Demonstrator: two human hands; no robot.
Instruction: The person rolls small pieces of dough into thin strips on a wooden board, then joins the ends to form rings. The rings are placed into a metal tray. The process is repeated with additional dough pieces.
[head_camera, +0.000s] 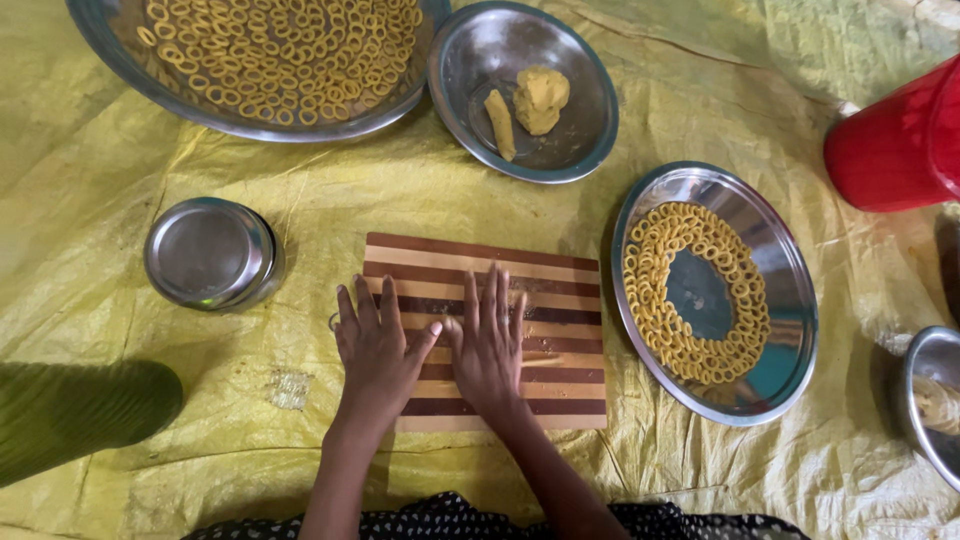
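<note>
My left hand and my right hand lie flat side by side, palms down, fingers spread, on a striped brown and cream wooden board. A bit of yellow dough shows between the thumbs, pressed under the hands. Past the board, a steel bowl holds a lump of yellow dough and a short dough strip. To the right, a steel plate carries several small dough rings laid in a wide circle.
A large steel basin at top left is full of dough rings. An upturned steel lid sits left of the board. A red container stands at right, another steel bowl at the right edge. A green-clad limb lies at left. Yellow sheet covers the ground.
</note>
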